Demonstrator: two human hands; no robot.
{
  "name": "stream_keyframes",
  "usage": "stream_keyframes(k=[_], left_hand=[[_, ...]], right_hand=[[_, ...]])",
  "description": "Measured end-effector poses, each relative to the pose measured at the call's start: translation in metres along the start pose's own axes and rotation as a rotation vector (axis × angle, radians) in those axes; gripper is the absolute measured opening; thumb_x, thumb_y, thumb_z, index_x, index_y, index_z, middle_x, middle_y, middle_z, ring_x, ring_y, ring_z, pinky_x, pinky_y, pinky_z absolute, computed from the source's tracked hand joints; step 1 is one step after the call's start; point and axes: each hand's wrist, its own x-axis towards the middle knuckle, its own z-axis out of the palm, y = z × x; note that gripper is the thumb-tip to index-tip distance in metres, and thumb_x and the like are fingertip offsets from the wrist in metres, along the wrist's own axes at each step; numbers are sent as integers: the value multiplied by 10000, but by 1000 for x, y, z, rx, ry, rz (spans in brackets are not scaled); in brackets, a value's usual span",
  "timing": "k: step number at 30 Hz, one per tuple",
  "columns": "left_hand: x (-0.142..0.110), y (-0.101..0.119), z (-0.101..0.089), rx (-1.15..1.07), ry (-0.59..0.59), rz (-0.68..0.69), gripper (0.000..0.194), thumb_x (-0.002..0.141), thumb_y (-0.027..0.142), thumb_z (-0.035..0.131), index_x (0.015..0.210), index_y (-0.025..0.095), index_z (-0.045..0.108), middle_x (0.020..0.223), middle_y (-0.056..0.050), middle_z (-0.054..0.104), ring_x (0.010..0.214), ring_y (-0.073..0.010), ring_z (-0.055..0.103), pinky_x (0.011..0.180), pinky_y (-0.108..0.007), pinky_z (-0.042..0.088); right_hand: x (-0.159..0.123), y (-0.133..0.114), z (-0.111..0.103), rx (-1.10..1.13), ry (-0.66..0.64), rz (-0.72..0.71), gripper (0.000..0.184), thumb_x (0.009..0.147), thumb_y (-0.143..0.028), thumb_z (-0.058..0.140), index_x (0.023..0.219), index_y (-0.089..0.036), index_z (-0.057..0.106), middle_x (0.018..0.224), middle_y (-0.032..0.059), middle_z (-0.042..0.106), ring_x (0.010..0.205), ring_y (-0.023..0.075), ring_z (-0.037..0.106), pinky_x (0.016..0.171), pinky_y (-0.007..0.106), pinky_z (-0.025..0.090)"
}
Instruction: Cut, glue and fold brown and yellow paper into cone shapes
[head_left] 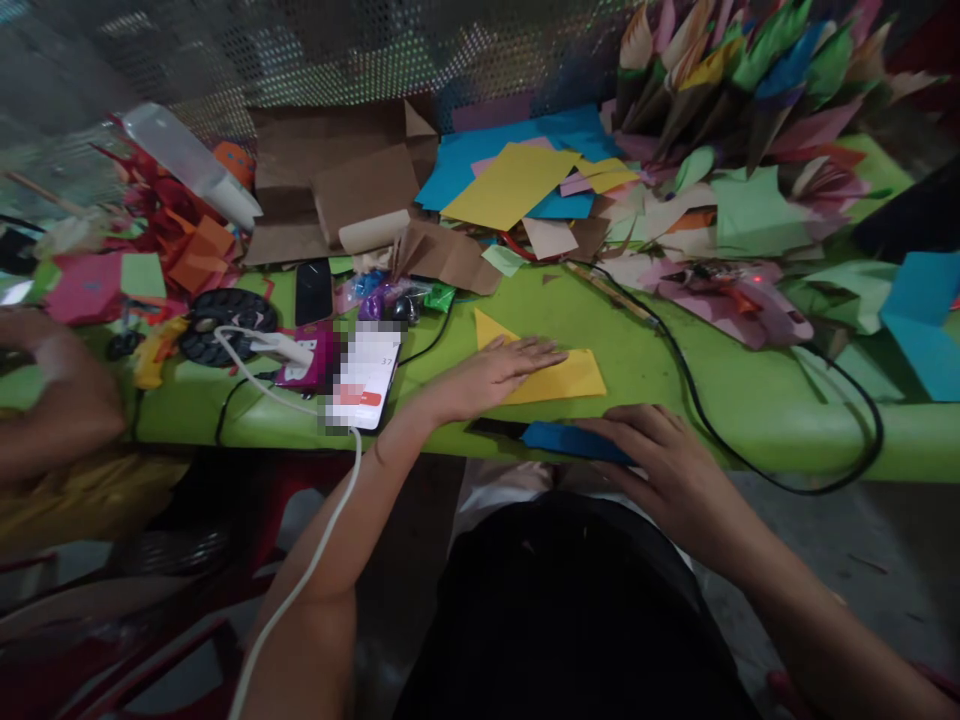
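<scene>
My left hand (499, 375) lies flat, fingers stretched out, on a folded piece of yellow paper (566, 380) with a pointed corner at its far left. The palm and fingers cover part of the sheet. By the table's front edge, my right hand (664, 465) grips a long flat blue tool with a dark, blade-like end (574, 440). Its tip points left, just in front of the yellow paper. Its exact kind I cannot make out.
A lit phone (367, 385) and a purple power socket (307, 360) with cables lie left. Stacked coloured paper (510, 185), brown sheets (360, 190) and paper cones (705, 80) line the back. A black cable (686, 370) loops right. Another person's arm (56, 400) rests at far left.
</scene>
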Motion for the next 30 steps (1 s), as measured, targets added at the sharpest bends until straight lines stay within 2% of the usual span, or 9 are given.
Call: stream_keyframes(k=[4, 8, 11, 14, 19, 23, 25, 27, 30], left_hand=[[-4, 0, -5, -115, 119, 29, 484, 1039, 236, 322, 1499, 293, 458, 1597, -13, 438, 1476, -158, 383, 1229, -385, 282], [-4, -6, -12, 36, 230, 1, 507, 987, 182, 404, 1478, 282, 478, 1549, -35, 505, 1443, -184, 434, 1245, -442, 234], [-3, -14, -16, 220, 250, -100, 539, 944, 194, 491, 1481, 234, 472, 1551, -85, 496, 1455, -239, 421, 1240, -516, 203], [-3, -20, -17, 359, 239, -136, 563, 908, 171, 524, 1466, 242, 492, 1531, -93, 519, 1435, -250, 450, 1241, -538, 168], [-4, -22, -15, 448, 300, -151, 520, 905, 256, 590, 1421, 226, 537, 1465, -116, 581, 1396, -274, 490, 1243, -539, 149], [-1, -26, -12, 457, 356, -176, 502, 903, 310, 644, 1388, 221, 550, 1419, -101, 613, 1362, -279, 516, 1243, -560, 134], [1, -29, -11, 460, 383, -174, 483, 909, 333, 652, 1369, 219, 563, 1382, -105, 631, 1342, -280, 530, 1240, -564, 147], [1, -32, -10, 470, 403, -166, 481, 909, 361, 657, 1362, 222, 573, 1345, -114, 640, 1310, -289, 548, 1231, -579, 168], [1, -33, -11, 491, 409, -169, 522, 889, 403, 683, 1364, 210, 586, 1274, -130, 640, 1263, -316, 555, 1212, -587, 217]], right_hand=[[-9, 14, -30, 65, -6, 31, 304, 998, -363, 514, 1276, -293, 614, 1092, 103, 653, 1014, 281, 657, 812, 419, 558], [0, 30, -58, -20, 116, 76, 309, 975, -422, 532, 1265, -355, 617, 1088, 104, 645, 1003, 319, 657, 803, 468, 567], [29, 43, -72, -96, 216, 64, 302, 964, -392, 549, 1252, -350, 629, 1106, 107, 655, 1024, 334, 648, 848, 492, 555], [75, 59, -75, -122, 272, 34, 305, 943, -377, 575, 1213, -269, 666, 1115, 122, 669, 1071, 339, 634, 910, 500, 531], [169, 89, -50, -90, 271, 40, 298, 875, -333, 615, 1117, -199, 729, 1043, 127, 690, 1032, 323, 633, 890, 472, 513], [236, 94, -17, -114, 224, 174, 314, 837, -260, 631, 1122, -184, 740, 1107, 143, 689, 1079, 319, 615, 939, 457, 491], [259, 89, -2, -146, 212, 288, 340, 850, -235, 610, 1164, -172, 722, 1177, 162, 671, 1140, 333, 591, 965, 466, 474], [273, 84, 9, -150, 196, 321, 370, 865, -231, 595, 1213, -157, 698, 1244, 187, 645, 1187, 361, 564, 976, 497, 456], [278, 79, 18, -145, 156, 323, 410, 865, -217, 595, 1265, -163, 666, 1292, 191, 628, 1214, 370, 548, 986, 513, 435]])
